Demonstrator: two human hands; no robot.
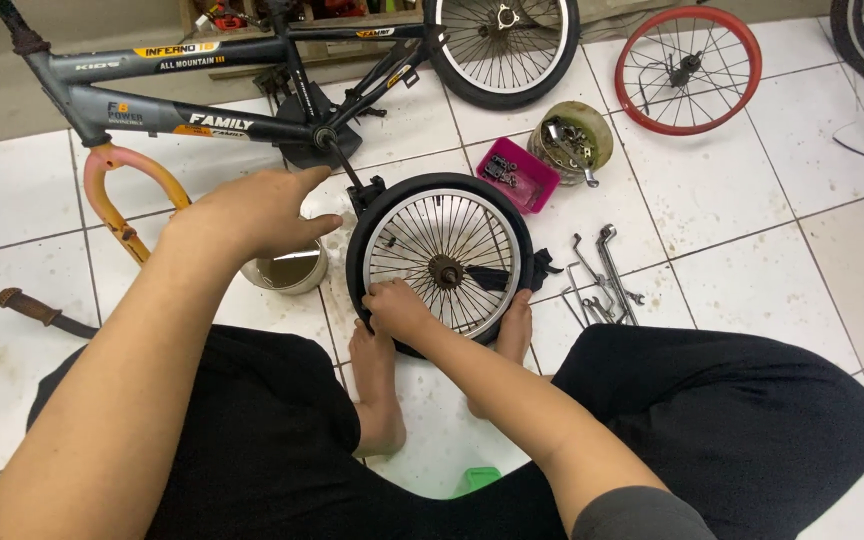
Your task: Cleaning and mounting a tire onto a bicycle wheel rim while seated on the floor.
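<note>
A small spoked bicycle wheel with a black tyre (pixel 442 262) stands on the white tiled floor between my bare feet. My right hand (pixel 396 306) grips its lower left rim, fingers curled over the tyre edge. My left hand (pixel 252 212) hovers over a small round bowl of brownish liquid (pixel 290 270) beside the wheel, fingers bent, holding nothing that I can see. A dark grey bicycle frame (pixel 202 110) with an orange fork (pixel 122 195) lies behind the wheel.
Several spanners (pixel 602 280) lie to the right of the wheel. A pink tray of small parts (pixel 518 174) and a round tin of hardware (pixel 572 140) sit behind it. Other wheels (pixel 687 70) lean farther back. A knife (pixel 37 310) lies at left.
</note>
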